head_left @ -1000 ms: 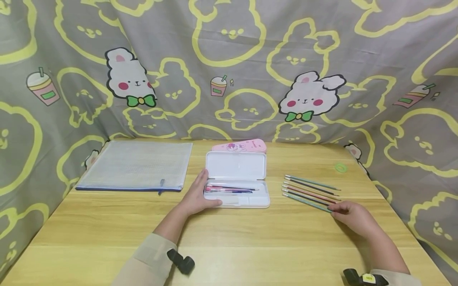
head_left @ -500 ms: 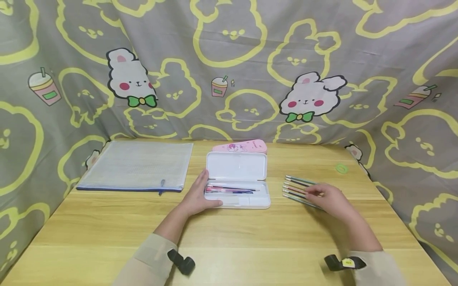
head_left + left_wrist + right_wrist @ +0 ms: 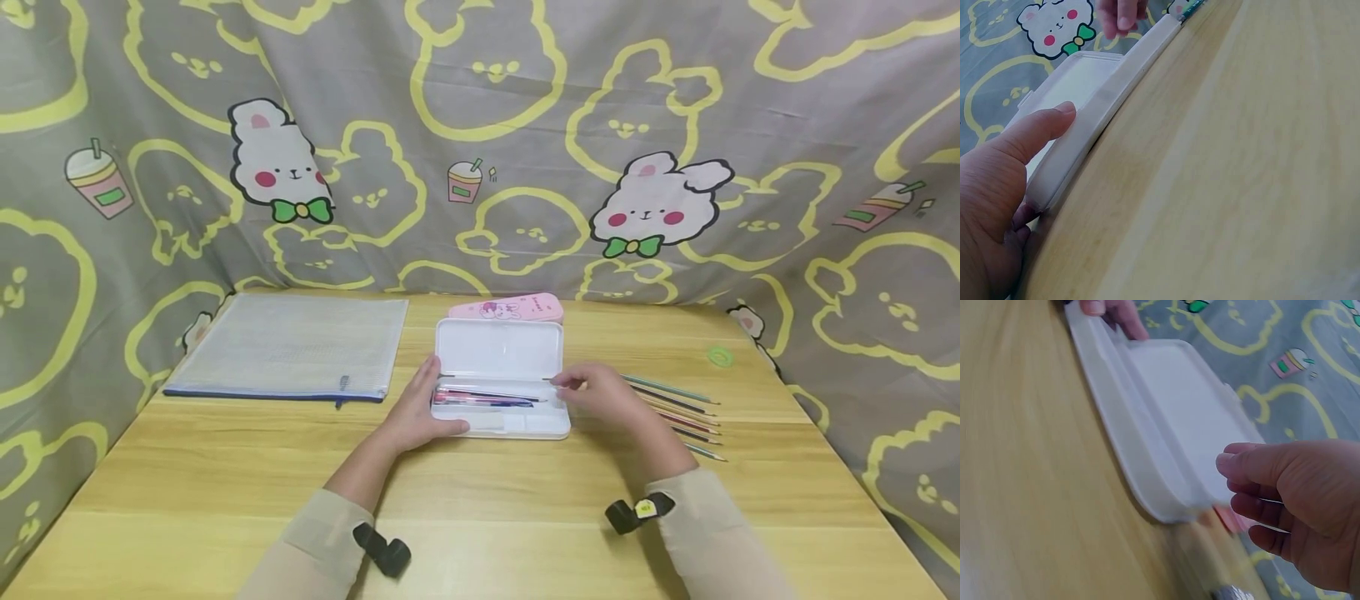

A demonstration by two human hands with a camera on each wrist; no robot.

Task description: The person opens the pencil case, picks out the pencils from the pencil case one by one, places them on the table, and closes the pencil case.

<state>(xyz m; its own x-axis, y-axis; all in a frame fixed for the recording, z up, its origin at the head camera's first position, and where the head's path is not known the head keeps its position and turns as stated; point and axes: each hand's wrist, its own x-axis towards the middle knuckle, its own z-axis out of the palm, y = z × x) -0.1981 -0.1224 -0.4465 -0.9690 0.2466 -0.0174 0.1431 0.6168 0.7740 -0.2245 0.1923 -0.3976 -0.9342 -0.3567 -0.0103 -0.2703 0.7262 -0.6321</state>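
Observation:
My left hand point(image 3: 416, 412) grips the left end of an open white pencil case point(image 3: 551, 422), thumb over the front rim and fingers behind, as the left wrist view also shows. Inside lie a few pens and pencils point(image 3: 487, 397), pink and blue among them. My right hand point(image 3: 600, 393) hovers at the case's right end, fingers loosely curled. Nothing shows between its thumb and fingers point(image 3: 1260, 512) in the right wrist view. To its right, several pencils point(image 3: 682, 414) lie side by side on the table, their left ends hidden behind the hand and forearm.
A pink case with a rabbit print point(image 3: 536, 307) lies behind the raised lid. On the left is a translucent mesh zip pouch point(image 3: 288, 346) with a blue zip. A small green ring point(image 3: 720, 357) sits at the back right, and a patterned curtain point(image 3: 360, 275) borders the table.
My right hand has left the pencils' pointed ends, passed over them and moved left to the case's right end. The left hand stays on the case.

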